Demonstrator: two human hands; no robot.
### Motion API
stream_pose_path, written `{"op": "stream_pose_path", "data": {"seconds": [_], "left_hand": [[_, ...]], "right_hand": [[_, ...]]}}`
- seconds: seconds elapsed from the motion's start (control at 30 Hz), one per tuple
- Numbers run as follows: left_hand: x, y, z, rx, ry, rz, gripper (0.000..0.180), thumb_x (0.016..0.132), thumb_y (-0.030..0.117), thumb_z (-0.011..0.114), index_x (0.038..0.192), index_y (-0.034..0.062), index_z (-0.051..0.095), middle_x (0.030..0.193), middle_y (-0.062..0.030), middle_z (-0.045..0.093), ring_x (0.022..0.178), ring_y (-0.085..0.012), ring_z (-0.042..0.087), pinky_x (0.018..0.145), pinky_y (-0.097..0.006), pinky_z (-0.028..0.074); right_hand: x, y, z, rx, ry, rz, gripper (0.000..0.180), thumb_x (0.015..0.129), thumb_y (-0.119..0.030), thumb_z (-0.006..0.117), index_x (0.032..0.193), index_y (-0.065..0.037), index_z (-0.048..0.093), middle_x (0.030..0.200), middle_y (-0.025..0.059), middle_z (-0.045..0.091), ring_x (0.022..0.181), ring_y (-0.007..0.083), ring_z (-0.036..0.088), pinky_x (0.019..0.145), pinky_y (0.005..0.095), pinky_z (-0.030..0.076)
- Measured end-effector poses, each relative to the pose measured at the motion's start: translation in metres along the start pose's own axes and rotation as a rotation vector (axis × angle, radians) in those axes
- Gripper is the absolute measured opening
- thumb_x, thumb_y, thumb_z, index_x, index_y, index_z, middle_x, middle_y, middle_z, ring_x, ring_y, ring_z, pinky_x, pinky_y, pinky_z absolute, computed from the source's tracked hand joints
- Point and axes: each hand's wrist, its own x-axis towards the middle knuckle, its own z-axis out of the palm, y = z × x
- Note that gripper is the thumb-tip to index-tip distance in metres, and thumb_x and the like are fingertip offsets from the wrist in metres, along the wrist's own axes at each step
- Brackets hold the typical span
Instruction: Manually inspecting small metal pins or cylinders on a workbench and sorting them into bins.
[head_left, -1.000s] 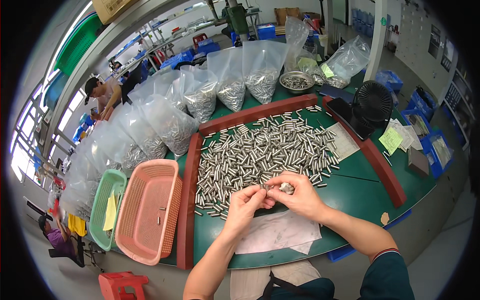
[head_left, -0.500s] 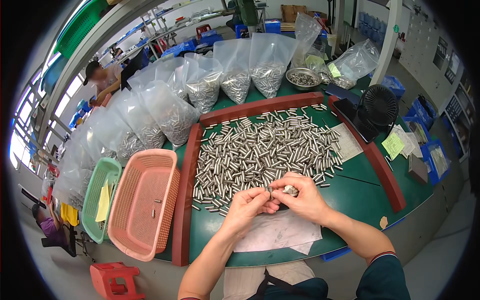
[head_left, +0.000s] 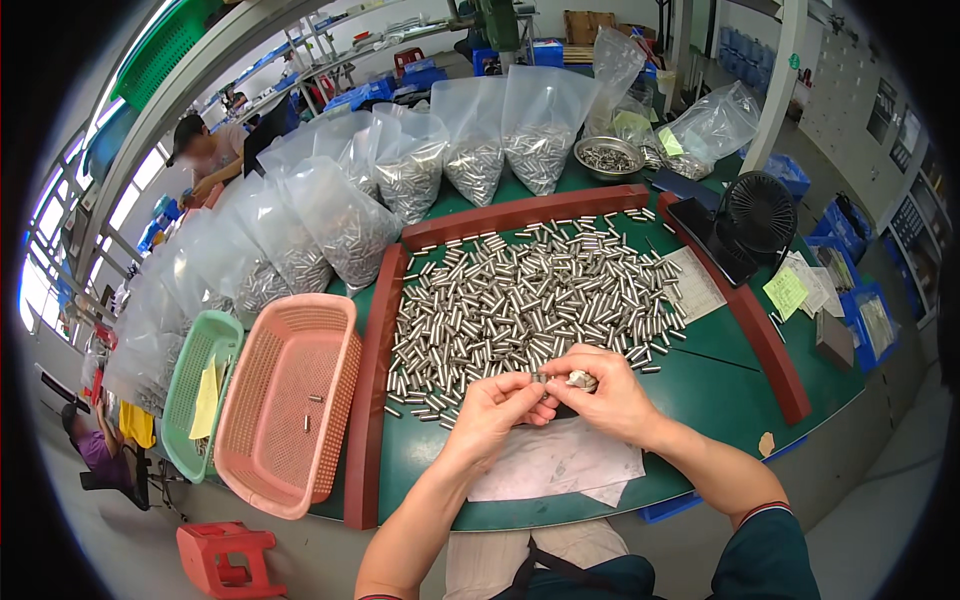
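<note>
A short metal pin (head_left: 541, 379) is pinched between the fingertips of both my hands, above the near edge of a large heap of loose metal pins (head_left: 530, 300). My left hand (head_left: 497, 408) is closed on its left end. My right hand (head_left: 612, 398) grips the other end, and a small whitish, crumpled-looking piece (head_left: 581, 380) shows among its fingers; what it is I cannot make out. Beneath my hands a smudged white cloth or paper sheet (head_left: 560, 465) lies on the green tabletop (head_left: 715, 390).
Dark red bars (head_left: 368, 420) frame the heap on three sides. To the left stand a pink basket (head_left: 345, 370) with a few pins and a green basket (head_left: 180, 410). Pin-filled clear bags (head_left: 340, 225) line the back; a metal bowl (head_left: 608, 157) and black fan (head_left: 760, 210) stand right.
Both hands stay almost in place with the pin between them. The whole view has shifted very slightly.
</note>
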Motion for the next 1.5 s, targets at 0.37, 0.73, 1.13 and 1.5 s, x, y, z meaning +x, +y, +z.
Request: {"op": "stream_pose_path", "data": {"seconds": [0.37,0.73,1.13,1.5], "left_hand": [[-0.002,-0.009,0.010,0.350,0.162,0.301,0.020,0.087,0.004,0.063,0.104,-0.0055,0.063,0.089,-0.0096,0.067,0.078,-0.0133,0.065,0.073,-0.025,0.054],[-0.005,-0.002,0.018,0.783,0.201,0.526,0.020,0.081,0.000,0.064,0.101,-0.0044,0.064,0.085,-0.0109,0.066,0.075,-0.0181,0.065,0.068,-0.027,0.052],[-0.003,-0.011,0.015,0.423,0.121,0.415,0.022,0.087,0.002,0.062,0.108,-0.0033,0.064,0.096,-0.0072,0.066,0.086,-0.0116,0.063,0.076,-0.024,0.052],[-0.002,-0.016,0.012,0.420,0.126,0.449,0.022,0.086,-0.001,0.063,0.107,-0.0039,0.064,0.097,-0.0068,0.063,0.085,-0.0110,0.062,0.073,-0.022,0.052]], "right_hand": [[-0.002,-0.011,-0.003,0.014,0.062,-0.109,0.020,0.077,-0.006,0.069,0.097,0.000,0.069,0.083,0.0091,0.061,0.070,0.0194,0.063,0.062,0.0295,0.049],[-0.005,-0.009,-0.003,-0.085,0.096,-0.225,0.021,0.075,-0.002,0.071,0.096,-0.004,0.070,0.082,0.0066,0.061,0.067,0.0172,0.062,0.056,0.0273,0.050],[-0.005,-0.013,-0.004,-0.038,0.111,-0.255,0.023,0.073,0.001,0.071,0.095,-0.003,0.069,0.082,0.0066,0.062,0.068,0.0150,0.062,0.055,0.0256,0.051],[-0.007,-0.015,-0.003,-0.015,0.106,-0.212,0.026,0.071,0.002,0.073,0.096,-0.002,0.071,0.083,0.0073,0.062,0.072,0.0155,0.061,0.058,0.0255,0.048]]}}
